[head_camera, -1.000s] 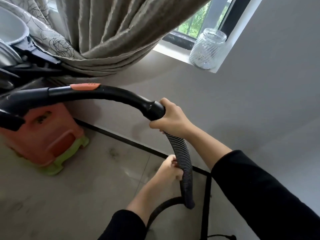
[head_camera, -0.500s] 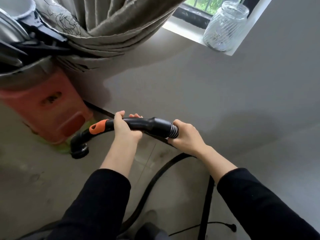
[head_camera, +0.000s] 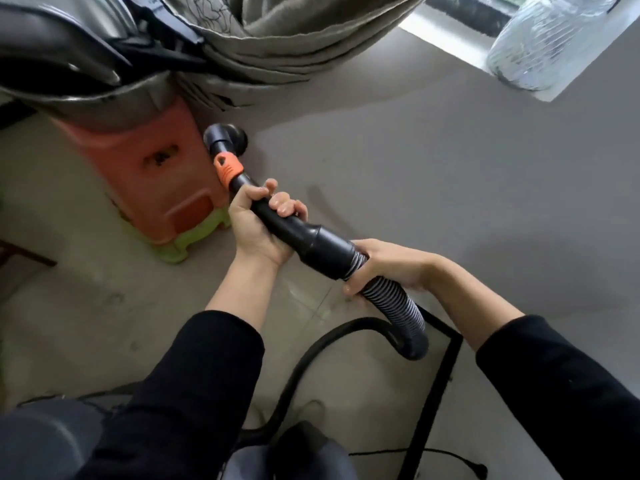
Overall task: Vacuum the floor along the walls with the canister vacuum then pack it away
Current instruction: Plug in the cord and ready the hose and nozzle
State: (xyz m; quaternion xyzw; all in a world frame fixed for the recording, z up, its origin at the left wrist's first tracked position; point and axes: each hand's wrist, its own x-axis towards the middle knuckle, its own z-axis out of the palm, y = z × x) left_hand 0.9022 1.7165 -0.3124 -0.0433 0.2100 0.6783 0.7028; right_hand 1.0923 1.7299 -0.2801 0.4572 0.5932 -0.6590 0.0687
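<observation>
Left hand (head_camera: 259, 226) is clenched round the black curved plastic handle tube (head_camera: 322, 244), knuckles up. Right hand (head_camera: 388, 265) grasps the ribbed grey-black flexible hose (head_camera: 391, 303) just behind the tube's cuff.

Change: a second ago the left hand was low on the hose. Half a second ago the tube lay level with its open end dipped to the floor. Now it is angled away, with the orange clip collar (head_camera: 227, 169) and the round open mouth (head_camera: 221, 136) up against the side of the orange plastic stool (head_camera: 149, 168), close to the grey wall (head_camera: 450, 168).

No wand or floor head is fitted. Judgement: either bare-tube suction into the wall-and-stool corner, or handling before pack-up; cannot tell which.

The hose loops down to the grey tiled floor (head_camera: 86, 323). A thin black power cord (head_camera: 450, 453) lies loose near the wall.
</observation>
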